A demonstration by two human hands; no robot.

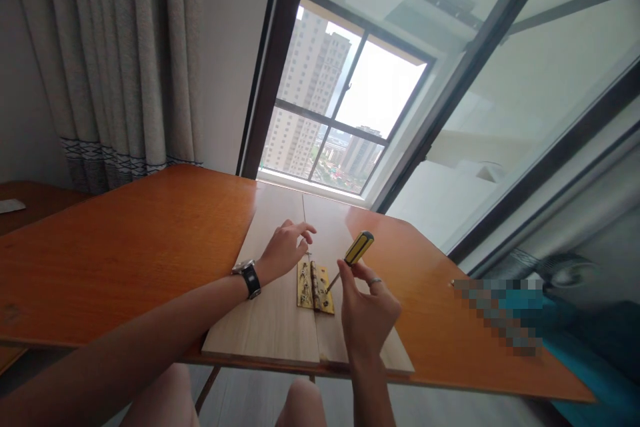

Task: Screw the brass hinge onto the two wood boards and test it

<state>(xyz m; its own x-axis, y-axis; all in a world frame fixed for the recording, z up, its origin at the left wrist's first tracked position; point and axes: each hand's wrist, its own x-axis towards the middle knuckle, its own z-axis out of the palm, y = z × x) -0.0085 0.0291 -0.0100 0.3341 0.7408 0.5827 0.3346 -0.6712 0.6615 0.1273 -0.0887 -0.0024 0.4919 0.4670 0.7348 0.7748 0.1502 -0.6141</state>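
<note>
Two pale wooden boards [270,307] lie side by side on an orange-brown table [125,247]. A brass hinge [315,287] lies across the seam between them. My right hand [367,313] grips a screwdriver with a yellow and black handle [357,248], its tip pointing down at the hinge's right leaf. My left hand [285,250], with a black watch on its wrist, rests on the left board just above the hinge, fingers curled together as if pinching something too small to make out.
A tall window with dark frames [345,113] rises behind the table, with high-rise buildings outside. A patterned curtain [115,60] hangs at the left. My knees show under the table's near edge. A blurred patch sits at the right.
</note>
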